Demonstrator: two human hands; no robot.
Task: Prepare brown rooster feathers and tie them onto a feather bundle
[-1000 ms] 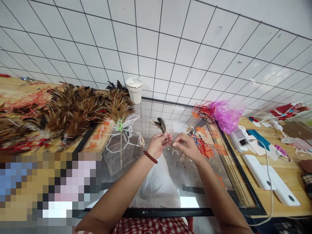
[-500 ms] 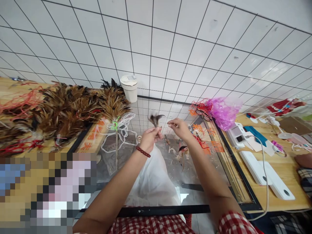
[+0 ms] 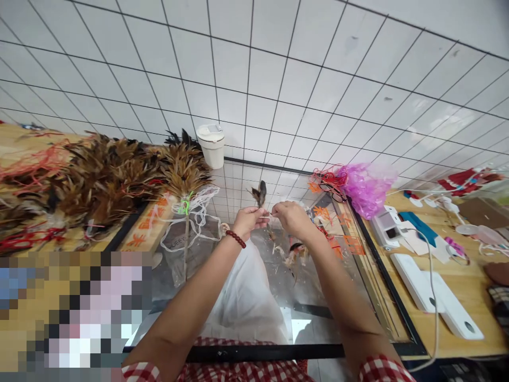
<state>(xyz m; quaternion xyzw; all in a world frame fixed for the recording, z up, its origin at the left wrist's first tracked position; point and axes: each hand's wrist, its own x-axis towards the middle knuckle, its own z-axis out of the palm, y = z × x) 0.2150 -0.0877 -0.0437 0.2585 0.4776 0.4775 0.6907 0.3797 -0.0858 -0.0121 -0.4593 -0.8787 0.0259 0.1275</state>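
Observation:
A small bunch of dark brown and black feathers [image 3: 260,194] stands upright from the pinched fingers of my left hand [image 3: 247,222]. Close beside it on the right, my right hand [image 3: 293,217] is closed, its fingertips just short of the left hand's or touching them. Whatever the right fingertips hold is too small to make out. Below the hands, loose feathers and scraps [image 3: 296,252] lie on the glass tabletop. Left of them rests a feather duster [image 3: 185,170] with its stick toward me and bright green string tied at its neck.
A big heap of brown feathers [image 3: 107,175] fills the left side. A white lidded cup [image 3: 211,147] stands by the tiled wall. White ribbon [image 3: 191,233] loops beside the duster's stick. To the right are a purple plastic bag [image 3: 366,188], red string [image 3: 328,178] and white power banks [image 3: 453,307].
My right hand has come in to the left hand, its fingers curling from loosely spread to closed. The feathers have tipped more upright and shifted slightly right.

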